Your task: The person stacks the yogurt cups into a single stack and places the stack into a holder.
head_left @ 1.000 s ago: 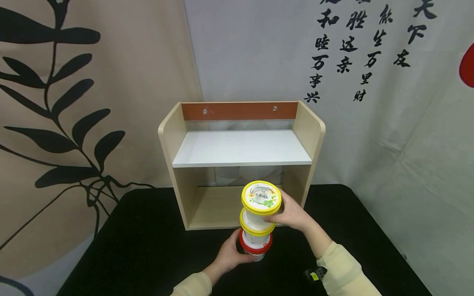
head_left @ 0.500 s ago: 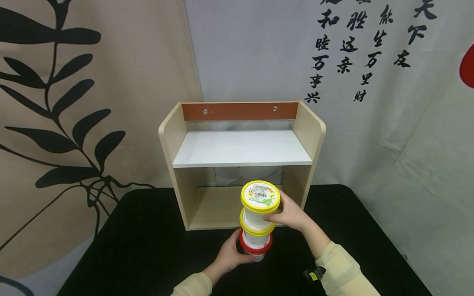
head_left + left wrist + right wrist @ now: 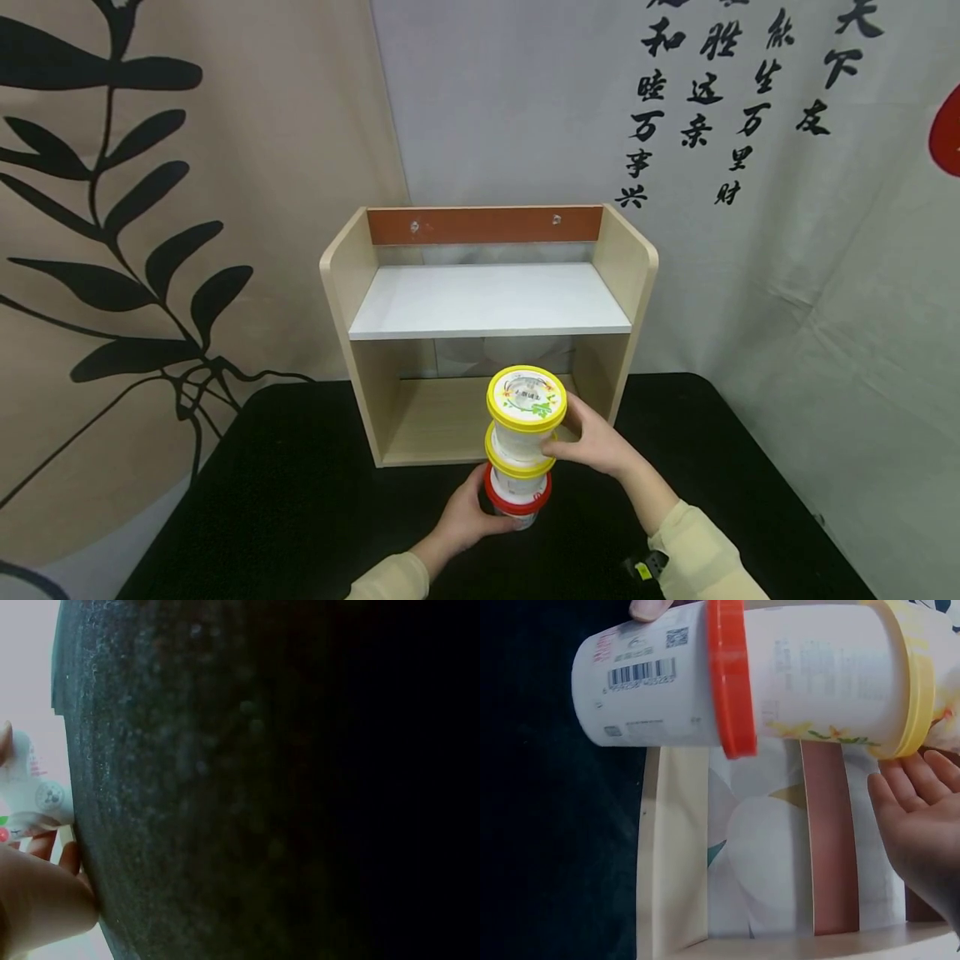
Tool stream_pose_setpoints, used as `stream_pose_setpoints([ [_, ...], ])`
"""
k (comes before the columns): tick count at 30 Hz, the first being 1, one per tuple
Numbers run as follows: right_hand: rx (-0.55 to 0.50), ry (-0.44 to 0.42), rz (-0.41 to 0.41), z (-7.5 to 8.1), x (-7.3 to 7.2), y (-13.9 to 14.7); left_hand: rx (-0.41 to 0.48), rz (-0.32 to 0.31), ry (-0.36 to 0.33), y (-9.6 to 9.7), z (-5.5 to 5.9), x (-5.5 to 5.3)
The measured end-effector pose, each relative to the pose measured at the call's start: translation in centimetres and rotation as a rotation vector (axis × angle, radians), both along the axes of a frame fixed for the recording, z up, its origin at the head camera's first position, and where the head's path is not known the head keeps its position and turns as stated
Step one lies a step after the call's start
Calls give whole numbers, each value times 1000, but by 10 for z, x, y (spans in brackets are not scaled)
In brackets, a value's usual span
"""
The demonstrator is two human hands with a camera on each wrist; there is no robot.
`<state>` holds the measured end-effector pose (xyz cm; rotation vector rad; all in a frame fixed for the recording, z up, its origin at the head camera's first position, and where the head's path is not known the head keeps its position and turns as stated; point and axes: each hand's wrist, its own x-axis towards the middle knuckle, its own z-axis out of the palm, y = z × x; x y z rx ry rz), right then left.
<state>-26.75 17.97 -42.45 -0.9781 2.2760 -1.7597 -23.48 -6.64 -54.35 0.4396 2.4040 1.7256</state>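
A stack of three lidded tubs [image 3: 517,450] is standing roughly upright over the near part of the black worktop [image 3: 300,483], just in front of the lower compartment [image 3: 435,417] of the two-tier shelf unit [image 3: 491,300]. Its long axis is running up from the red-lidded tub [image 3: 517,492] at the base, through the yellow-lidded middle tub [image 3: 829,675], to the yellow-lidded top tub [image 3: 527,398], each one sitting a little off-centre over the one beneath. The left hand [image 3: 465,517] is gripping low, its fingers and thumb curving round the left side of the red-lidded tub, so it is lying nearer the base. The right hand [image 3: 596,442] is poised higher, on the opposite side; its fingers are loosely spread beside the upper part of the stack, with the top tub lying to their left and the middle tub's lid just beside the fingertips. They do not appear to be gripping anything, though whether they are lightly touching is hard to tell. The crucial relation is thus diagonal: left hand holding at the foot, right hand flanking the upper joint.
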Motion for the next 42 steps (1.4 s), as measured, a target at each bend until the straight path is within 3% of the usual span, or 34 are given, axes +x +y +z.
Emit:
stream_pose_setpoints([
  [9, -7, -33, 9, -20, 4, 16, 11, -8, -12, -3, 1, 0],
  [17, 31, -48, 23, -43, 11, 25, 24, -15, -30, -9, 10, 2],
  [31, 54, -201, 98, -82, 13, 27, 95, -62, -78, -39, 21, 7],
  [42, 73, -296, 143, -96, 13, 22, 106, -63, -81, -59, 26, 8],
])
